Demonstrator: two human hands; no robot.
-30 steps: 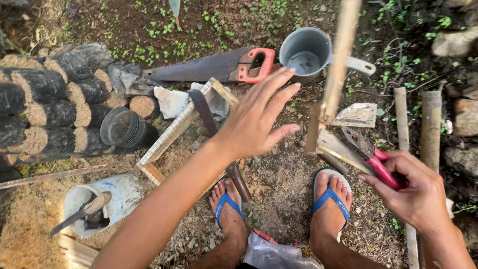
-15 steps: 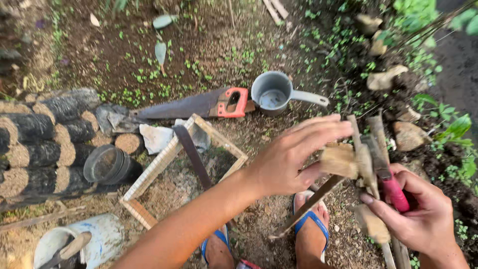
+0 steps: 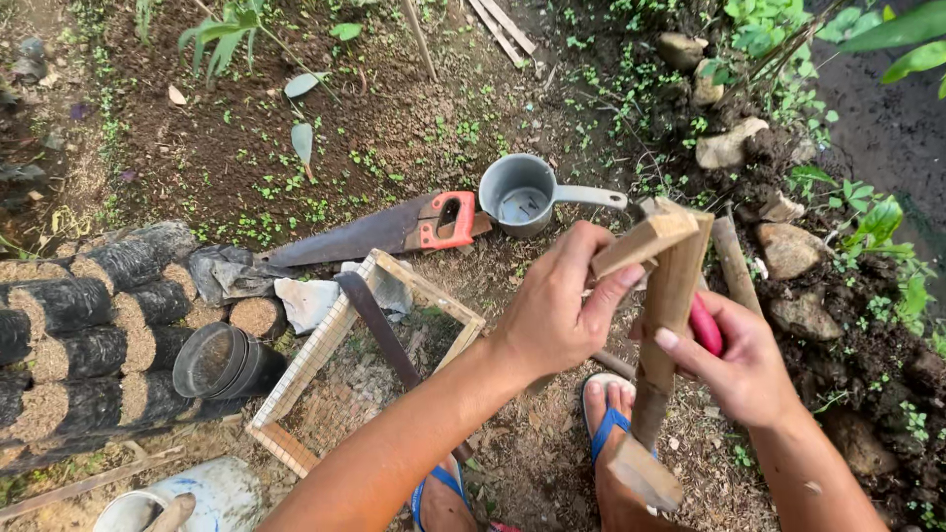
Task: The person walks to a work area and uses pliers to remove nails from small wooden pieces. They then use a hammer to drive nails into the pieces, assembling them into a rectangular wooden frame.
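the left hand (image 3: 557, 315) pinched a short pale wooden slat (image 3: 642, 241) against an upright brown stake (image 3: 668, 315); the right hand (image 3: 744, 369), fingers closed, gripped a red-handled tool (image 3: 704, 325). fastening seemed next, needing steady alignment.

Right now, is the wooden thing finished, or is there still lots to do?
Not finished, I think. Done: a wooden frame with mesh lies on the ground, with a saw beside it. In hand: the left hand grips a short wood strip against an upright stick, while the right hand holds a red-handled tool. Left: I cannot see these pieces fastened together.
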